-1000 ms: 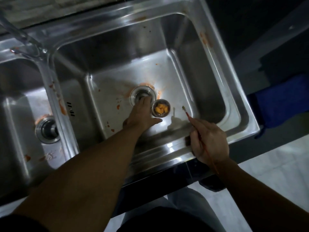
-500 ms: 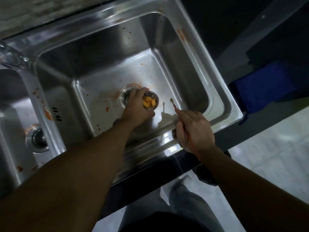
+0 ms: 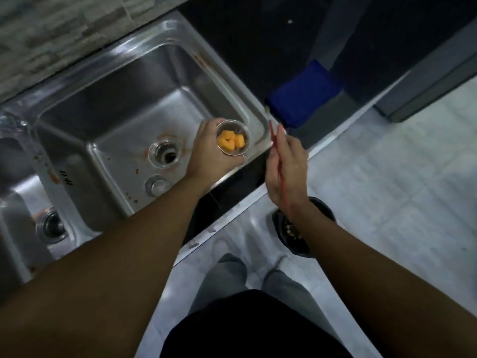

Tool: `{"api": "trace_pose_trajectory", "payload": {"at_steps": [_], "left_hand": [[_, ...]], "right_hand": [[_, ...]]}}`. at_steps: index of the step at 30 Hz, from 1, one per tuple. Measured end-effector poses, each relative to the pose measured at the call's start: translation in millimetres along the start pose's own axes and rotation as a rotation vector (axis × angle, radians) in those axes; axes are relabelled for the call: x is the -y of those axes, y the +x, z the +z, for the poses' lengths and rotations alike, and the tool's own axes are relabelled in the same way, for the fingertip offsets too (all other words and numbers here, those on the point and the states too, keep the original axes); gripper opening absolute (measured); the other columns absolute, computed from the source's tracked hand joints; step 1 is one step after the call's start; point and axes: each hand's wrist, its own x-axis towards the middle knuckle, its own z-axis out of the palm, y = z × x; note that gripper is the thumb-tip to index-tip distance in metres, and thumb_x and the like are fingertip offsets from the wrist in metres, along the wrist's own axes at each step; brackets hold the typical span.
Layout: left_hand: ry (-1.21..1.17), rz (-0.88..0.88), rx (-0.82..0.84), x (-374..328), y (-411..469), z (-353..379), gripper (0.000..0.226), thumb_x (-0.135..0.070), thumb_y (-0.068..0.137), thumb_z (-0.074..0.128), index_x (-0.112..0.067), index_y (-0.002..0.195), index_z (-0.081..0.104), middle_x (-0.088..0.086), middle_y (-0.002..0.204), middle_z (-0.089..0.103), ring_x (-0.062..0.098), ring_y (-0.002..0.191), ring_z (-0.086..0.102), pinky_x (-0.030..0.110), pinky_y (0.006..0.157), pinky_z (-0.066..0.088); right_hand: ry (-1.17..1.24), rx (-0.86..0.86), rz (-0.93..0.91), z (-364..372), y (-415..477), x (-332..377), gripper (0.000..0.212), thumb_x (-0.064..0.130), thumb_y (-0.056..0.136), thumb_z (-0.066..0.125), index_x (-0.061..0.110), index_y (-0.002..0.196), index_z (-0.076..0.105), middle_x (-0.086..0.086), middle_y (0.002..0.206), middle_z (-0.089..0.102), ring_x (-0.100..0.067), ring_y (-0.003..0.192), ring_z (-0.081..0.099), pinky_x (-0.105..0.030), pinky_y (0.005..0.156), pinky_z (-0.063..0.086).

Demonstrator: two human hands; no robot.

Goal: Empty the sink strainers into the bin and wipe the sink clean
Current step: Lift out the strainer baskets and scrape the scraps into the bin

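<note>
My left hand (image 3: pixel 209 151) grips a small metal sink strainer (image 3: pixel 233 137) with orange food pieces in it, held above the right basin's near right corner. The steel double sink (image 3: pixel 124 81) is smeared with orange stains. The right basin's drain (image 3: pixel 165 154) stands open, with a round metal plug (image 3: pixel 157 186) lying near it. A second strainer (image 3: pixel 50 224) sits in the left basin's drain. My right hand (image 3: pixel 286 166) holds a thin red stick (image 3: pixel 277 148) upright, just right of the sink edge. A black bin (image 3: pixel 296 228) stands on the floor under my right wrist.
A blue cloth (image 3: pixel 304 95) lies on the dark counter right of the sink. The tap's base (image 3: pixel 13 122) shows at the far left. My legs and feet (image 3: pixel 232 270) stand on the pale tiled floor in front of the cabinet.
My left hand has lifted the strainer out of the right drain and carried it toward the sink's right edge. The view has swung right, which brings the bin and floor into sight.
</note>
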Motion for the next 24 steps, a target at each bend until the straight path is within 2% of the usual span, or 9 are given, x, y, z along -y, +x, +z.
{"api": "trace_pose_trajectory", "payload": {"at_steps": [3, 7, 9, 11, 13, 16, 18, 20, 24], "left_hand": [[-0.043, 0.05, 0.096, -39, -14, 41, 0.083, -0.03, 0.049, 0.086, -0.036, 0.124, 0.051, -0.006, 0.123, 0.06, 0.013, 0.115, 0.056, 0.029, 0.095, 0.05], [-0.085, 0.078, 0.229, -74, -35, 104, 0.081, -0.031, 0.047, 0.087, -0.04, 0.121, 0.053, -0.014, 0.119, 0.063, 0.01, 0.113, 0.059, 0.035, 0.093, 0.055], [-0.049, 0.062, 0.319, -79, -46, 136, 0.086, -0.031, 0.046, 0.088, -0.041, 0.124, 0.051, -0.013, 0.122, 0.062, 0.014, 0.117, 0.057, 0.04, 0.095, 0.055], [-0.003, 0.05, 0.406, -77, -56, 168, 0.087, -0.03, 0.048, 0.088, -0.041, 0.125, 0.05, -0.009, 0.123, 0.06, 0.018, 0.118, 0.056, 0.042, 0.094, 0.055], [0.029, 0.049, 0.481, -70, -65, 200, 0.083, -0.03, 0.051, 0.088, -0.041, 0.124, 0.051, -0.007, 0.121, 0.06, 0.016, 0.114, 0.055, 0.033, 0.091, 0.055], [0.052, 0.047, 0.568, -58, -74, 244, 0.078, -0.026, 0.054, 0.09, -0.036, 0.123, 0.055, -0.014, 0.116, 0.06, 0.004, 0.104, 0.055, 0.002, 0.078, 0.043], [0.079, 0.045, 0.619, -49, -77, 270, 0.077, -0.022, 0.055, 0.09, -0.034, 0.122, 0.056, -0.02, 0.107, 0.056, 0.001, 0.1, 0.054, -0.003, 0.072, 0.039], [0.13, 0.052, 0.665, -37, -81, 295, 0.076, -0.018, 0.056, 0.09, -0.031, 0.124, 0.058, -0.018, 0.105, 0.056, 0.008, 0.103, 0.056, 0.003, 0.076, 0.042], [0.231, 0.038, 0.733, -12, -87, 341, 0.076, -0.015, 0.059, 0.089, -0.025, 0.128, 0.058, 0.004, 0.122, 0.063, 0.023, 0.115, 0.058, 0.036, 0.093, 0.053]], "right_hand": [[-0.024, -0.134, 0.094, -45, -19, -35, 0.047, 0.001, 0.095, 0.046, -0.005, 0.141, 0.048, -0.018, 0.106, 0.06, -0.026, 0.091, 0.057, -0.037, 0.081, 0.047], [-0.031, -0.242, 0.253, -92, -51, -87, 0.036, 0.005, 0.095, 0.052, 0.003, 0.128, 0.064, -0.013, 0.11, 0.066, -0.018, 0.095, 0.062, -0.019, 0.085, 0.048], [-0.049, -0.256, 0.357, -107, -70, -114, 0.033, 0.011, 0.096, 0.054, 0.008, 0.126, 0.067, -0.008, 0.112, 0.068, -0.016, 0.099, 0.064, -0.017, 0.088, 0.048], [-0.06, -0.265, 0.441, -117, -90, -140, 0.031, 0.015, 0.097, 0.055, 0.011, 0.125, 0.067, -0.005, 0.113, 0.069, -0.013, 0.099, 0.064, -0.006, 0.088, 0.043], [-0.069, -0.287, 0.503, -124, -111, -164, 0.029, 0.017, 0.098, 0.056, 0.011, 0.124, 0.068, -0.004, 0.114, 0.069, -0.009, 0.099, 0.064, -0.003, 0.088, 0.041], [-0.078, -0.325, 0.544, -128, -143, -194, 0.026, 0.015, 0.098, 0.057, 0.012, 0.122, 0.069, -0.001, 0.111, 0.07, 0.001, 0.096, 0.061, -0.005, 0.089, 0.042], [-0.07, -0.312, 0.578, -127, -165, -210, 0.026, 0.014, 0.098, 0.058, 0.013, 0.122, 0.068, 0.0, 0.11, 0.071, 0.0, 0.095, 0.062, -0.004, 0.088, 0.043], [-0.063, -0.274, 0.602, -123, -189, -223, 0.027, 0.012, 0.098, 0.059, 0.013, 0.124, 0.068, 0.0, 0.112, 0.071, -0.002, 0.096, 0.063, -0.007, 0.088, 0.044], [-0.04, -0.202, 0.609, -107, -226, -241, 0.028, 0.008, 0.094, 0.062, 0.008, 0.121, 0.069, -0.005, 0.115, 0.072, -0.008, 0.099, 0.066, -0.018, 0.09, 0.052]]}}
